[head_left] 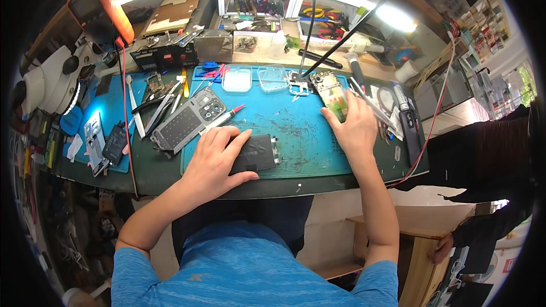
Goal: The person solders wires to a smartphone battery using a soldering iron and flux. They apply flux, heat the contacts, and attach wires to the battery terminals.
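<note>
On the blue work mat (310, 156) lies a flat black phone battery (259, 153) with small silver tabs along its right edge. My left hand (211, 162) holds it, thumb at the near edge and fingers at the far edge. My right hand (355, 125) is closed around the near end of a long gold and green phone part (330, 90) that looks like a circuit board; my fingers hide some of it. Just beyond my left hand lie a grey phone housing (193, 118) with a camera block and a red-tipped syringe-like tube (230, 115).
Two clear plastic boxes (236, 78) stand at the back of the mat. Tweezers and tools lie left, near an opened phone (96, 142) and a white microscope (51, 82). An orange meter (99, 11) stands back left. Red cables cross both sides; another person's hand (442, 248) shows at right.
</note>
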Tool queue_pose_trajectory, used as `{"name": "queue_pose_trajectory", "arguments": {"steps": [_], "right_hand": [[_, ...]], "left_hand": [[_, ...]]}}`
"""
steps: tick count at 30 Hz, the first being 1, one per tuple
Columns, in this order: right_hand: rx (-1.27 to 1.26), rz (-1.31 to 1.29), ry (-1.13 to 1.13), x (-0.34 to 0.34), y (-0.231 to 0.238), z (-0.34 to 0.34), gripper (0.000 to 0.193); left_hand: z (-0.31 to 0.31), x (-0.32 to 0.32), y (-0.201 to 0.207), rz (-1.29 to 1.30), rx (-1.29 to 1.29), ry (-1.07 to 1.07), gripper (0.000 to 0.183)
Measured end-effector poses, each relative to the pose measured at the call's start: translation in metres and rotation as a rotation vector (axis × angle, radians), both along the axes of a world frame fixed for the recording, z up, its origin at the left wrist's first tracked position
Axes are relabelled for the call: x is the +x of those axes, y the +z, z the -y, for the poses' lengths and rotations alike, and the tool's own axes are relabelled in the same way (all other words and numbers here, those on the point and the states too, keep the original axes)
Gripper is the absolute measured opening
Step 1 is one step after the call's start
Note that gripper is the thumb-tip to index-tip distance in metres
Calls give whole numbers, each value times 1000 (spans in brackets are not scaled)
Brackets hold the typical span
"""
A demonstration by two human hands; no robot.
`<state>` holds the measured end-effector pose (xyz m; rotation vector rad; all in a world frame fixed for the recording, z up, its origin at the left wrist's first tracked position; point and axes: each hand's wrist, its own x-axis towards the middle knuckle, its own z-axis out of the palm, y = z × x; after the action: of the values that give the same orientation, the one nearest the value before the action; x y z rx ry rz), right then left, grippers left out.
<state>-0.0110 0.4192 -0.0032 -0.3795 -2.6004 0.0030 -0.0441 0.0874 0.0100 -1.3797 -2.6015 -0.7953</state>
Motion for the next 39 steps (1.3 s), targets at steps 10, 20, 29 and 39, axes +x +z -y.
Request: {"name": "queue_pose_trajectory", "arguments": {"steps": [10,20,29,39], "right_hand": [[-237,84,846,33,12,68,40],[-631,12,846,41,29,71,42],[-1033,209,490,72,22,117,10],[-517,548,319,69,34,114,41]], "left_hand": [[6,3,-4,86,37,41,80],[10,1,-5,154,210,45,81],[14,5,-4,83,213,66,78],[3,1,-1,57,-23,-6,83]]}}
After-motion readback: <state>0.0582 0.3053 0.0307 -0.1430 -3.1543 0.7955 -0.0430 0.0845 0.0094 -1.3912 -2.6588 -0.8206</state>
